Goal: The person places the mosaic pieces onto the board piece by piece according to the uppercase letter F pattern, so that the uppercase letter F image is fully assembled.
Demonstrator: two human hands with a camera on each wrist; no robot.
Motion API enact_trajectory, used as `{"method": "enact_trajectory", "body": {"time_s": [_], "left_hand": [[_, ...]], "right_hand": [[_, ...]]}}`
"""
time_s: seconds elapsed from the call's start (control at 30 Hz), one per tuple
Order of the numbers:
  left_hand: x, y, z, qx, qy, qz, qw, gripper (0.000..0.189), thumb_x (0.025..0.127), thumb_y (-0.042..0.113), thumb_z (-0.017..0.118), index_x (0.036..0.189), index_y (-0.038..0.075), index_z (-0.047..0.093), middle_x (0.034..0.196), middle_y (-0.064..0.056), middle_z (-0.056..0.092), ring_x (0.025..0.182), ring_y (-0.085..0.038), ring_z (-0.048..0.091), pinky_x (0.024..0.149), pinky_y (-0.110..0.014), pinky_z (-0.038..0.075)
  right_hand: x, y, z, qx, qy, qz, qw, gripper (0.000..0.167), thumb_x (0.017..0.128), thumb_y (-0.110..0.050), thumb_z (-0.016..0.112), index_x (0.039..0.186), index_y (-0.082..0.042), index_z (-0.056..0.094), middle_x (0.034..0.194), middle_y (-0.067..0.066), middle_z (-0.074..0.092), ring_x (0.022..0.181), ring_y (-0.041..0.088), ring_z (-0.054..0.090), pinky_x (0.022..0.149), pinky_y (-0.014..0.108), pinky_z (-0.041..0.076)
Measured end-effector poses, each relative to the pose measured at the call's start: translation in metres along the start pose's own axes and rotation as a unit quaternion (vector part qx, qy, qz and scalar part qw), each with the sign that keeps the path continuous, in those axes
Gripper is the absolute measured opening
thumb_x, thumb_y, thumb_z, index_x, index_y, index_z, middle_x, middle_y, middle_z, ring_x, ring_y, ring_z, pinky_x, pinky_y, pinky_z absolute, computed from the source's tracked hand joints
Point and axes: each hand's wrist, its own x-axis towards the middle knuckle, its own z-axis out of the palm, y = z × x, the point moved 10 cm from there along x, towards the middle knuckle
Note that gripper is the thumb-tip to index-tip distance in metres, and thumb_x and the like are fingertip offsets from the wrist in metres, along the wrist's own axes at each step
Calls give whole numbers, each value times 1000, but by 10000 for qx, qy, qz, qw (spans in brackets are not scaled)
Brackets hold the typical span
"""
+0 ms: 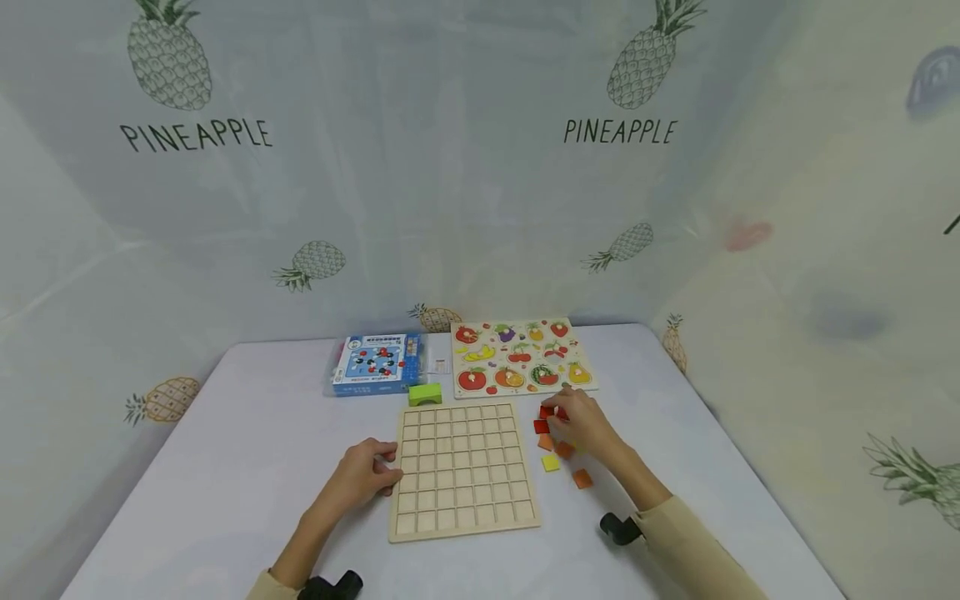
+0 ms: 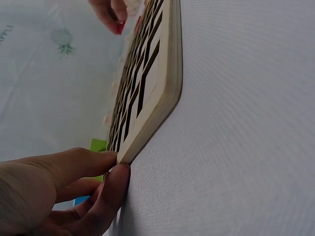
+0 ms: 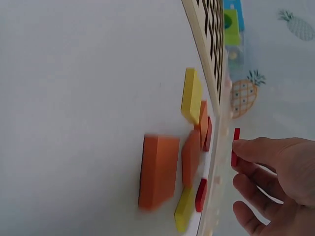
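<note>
A square wooden grid board (image 1: 462, 471) lies on the table with all its cells bare. My left hand (image 1: 362, 475) pinches the board's left edge between thumb and finger, as the left wrist view shows close up. To the right of the board my right hand (image 1: 585, 423) holds a thin red tile (image 3: 237, 132) between thumb and fingertips, raised off the table. Beneath and beside that hand lie several flat tiles: a red one (image 1: 541, 427), a yellow one (image 1: 551, 462) and an orange one (image 1: 582, 478) among them. The hand partly covers some of them.
Behind the board stands a green block (image 1: 425, 394) with an arch cut-out. A blue boxed set (image 1: 375, 364) lies at the back left, and a fruit puzzle board (image 1: 491, 340) at the back right. A pineapple-print curtain (image 1: 450, 183) hangs behind the white table (image 1: 225, 467).
</note>
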Motion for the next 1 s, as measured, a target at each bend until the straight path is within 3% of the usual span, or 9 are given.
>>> {"method": "enact_trajectory", "body": {"time_s": [0.1, 0.23, 0.53, 0.8, 1.0], "left_hand": [[0, 1, 0, -20, -33, 34, 10000, 49, 79, -1, 76, 124, -12, 60, 96, -11, 62, 61, -12, 63, 50, -21, 54], [0, 3, 1, -60, -69, 114, 9999, 49, 79, -2, 75, 124, -13, 59, 95, -12, 62, 61, -12, 63, 49, -21, 54], [4, 1, 1, 35, -56, 99, 9999, 48, 79, -1, 75, 123, -12, 61, 91, -9, 61, 58, -12, 62, 48, -21, 52], [4, 0, 0, 28, -19, 26, 10000, 48, 79, 0, 76, 124, -11, 61, 91, -8, 61, 58, -12, 62, 48, -21, 53], [2, 1, 1, -28, 5, -36, 10000, 48, 79, 0, 76, 124, -11, 61, 90, -8, 61, 57, -13, 61, 48, -22, 52]], "right_hand": [[4, -12, 8, 111, -34, -257, 9996, 23, 84, -7, 75, 107, -7, 74, 104, 8, 71, 91, 23, 62, 76, 39, 55], [8, -30, 16, 150, -96, -603, 9980, 23, 85, -8, 75, 107, -7, 74, 108, 9, 71, 93, 23, 64, 78, 38, 57], [24, -60, 39, 371, -592, -757, 9947, 22, 87, -14, 74, 108, -7, 74, 108, 6, 71, 101, 23, 64, 88, 41, 55], [34, -82, 52, 279, -663, -1080, 9916, 21, 88, -13, 73, 108, -7, 75, 107, 7, 72, 101, 23, 66, 85, 40, 56], [35, -89, 61, 195, -758, -1101, 9908, 21, 88, -14, 73, 108, -8, 75, 106, 7, 71, 97, 22, 64, 81, 37, 55]]}}
